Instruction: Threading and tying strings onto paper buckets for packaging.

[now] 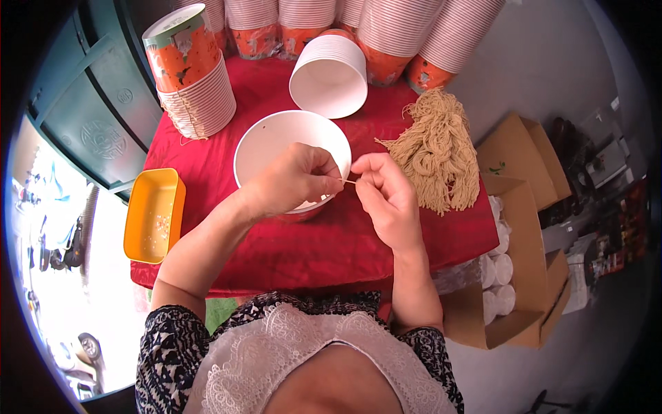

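My left hand [293,181] and my right hand [389,200] meet over the right side of a white round paper tub [265,155], which stands mouth up on the red-covered table. Between their pinched fingertips runs a short, thin length of pale cord [349,181]. My left hand hides part of the tub's inside. To the right of my right hand lies a big bundle of beige cord [441,155], loosely gathered in loops. What the far end of the held cord joins is too small to tell.
At the back left stands a stack of tubs [196,96] with an orange-printed one on top. More nested white tubs [327,86] lie tilted behind, before tall wrapped stacks [396,34]. A yellow bin [176,214] sits left; a cardboard box [527,241] with white rolls is at right.
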Action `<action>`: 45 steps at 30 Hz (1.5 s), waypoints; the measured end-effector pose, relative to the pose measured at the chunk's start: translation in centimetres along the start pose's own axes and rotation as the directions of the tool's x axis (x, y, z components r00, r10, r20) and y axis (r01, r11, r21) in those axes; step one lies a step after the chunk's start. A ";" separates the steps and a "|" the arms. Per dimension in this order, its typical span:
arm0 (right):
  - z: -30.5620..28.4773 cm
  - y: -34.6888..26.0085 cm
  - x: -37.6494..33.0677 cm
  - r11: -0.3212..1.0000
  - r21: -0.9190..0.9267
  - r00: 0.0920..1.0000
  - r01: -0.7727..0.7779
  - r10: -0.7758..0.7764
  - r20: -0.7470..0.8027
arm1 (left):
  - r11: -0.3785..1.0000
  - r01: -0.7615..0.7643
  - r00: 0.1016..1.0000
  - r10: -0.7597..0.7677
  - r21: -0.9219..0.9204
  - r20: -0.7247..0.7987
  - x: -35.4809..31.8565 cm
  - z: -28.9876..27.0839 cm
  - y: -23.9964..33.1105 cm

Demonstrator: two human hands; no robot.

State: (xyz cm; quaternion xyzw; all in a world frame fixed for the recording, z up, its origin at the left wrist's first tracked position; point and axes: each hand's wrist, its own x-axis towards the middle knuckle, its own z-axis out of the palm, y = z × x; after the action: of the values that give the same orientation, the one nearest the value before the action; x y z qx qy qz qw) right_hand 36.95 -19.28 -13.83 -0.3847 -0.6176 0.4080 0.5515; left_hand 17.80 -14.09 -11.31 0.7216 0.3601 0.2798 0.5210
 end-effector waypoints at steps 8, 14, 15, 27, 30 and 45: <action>0.6 0.2 -0.5 0.799 -0.552 0.956 0.236 -0.292 -0.014 | 0.992 0.002 0.995 0.010 -0.123 0.099 0.1 -0.6 -0.1; 1.4 0.8 -0.3 0.884 -0.418 0.968 0.209 -0.248 -0.041 | 0.993 0.014 0.994 -0.001 -0.116 0.107 0.0 -0.7 -0.2; 1.4 0.9 -0.3 0.909 -0.370 0.974 0.192 -0.224 -0.044 | 0.993 0.011 0.994 0.001 -0.116 0.107 0.0 -0.7 -0.2; 2.0 0.7 0.0 0.926 -0.336 0.977 0.171 -0.203 -0.065 | 0.991 -0.020 0.995 0.032 -0.130 0.090 0.1 -0.9 0.2; 2.1 0.5 0.0 0.936 -0.315 0.980 0.155 -0.187 -0.072 | 0.991 -0.015 0.994 0.029 -0.130 0.103 0.1 -1.0 0.2; 2.2 0.6 0.3 0.937 -0.303 0.975 0.173 -0.207 -0.084 | 0.993 -0.063 0.993 0.073 -0.103 0.093 0.3 -1.0 0.2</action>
State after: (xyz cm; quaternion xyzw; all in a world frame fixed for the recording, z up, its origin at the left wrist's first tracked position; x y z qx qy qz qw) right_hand 34.71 -18.97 -14.43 -0.4236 -0.6729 0.2334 0.5597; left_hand 17.27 -13.37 -10.83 0.7193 0.2952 0.2797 0.5632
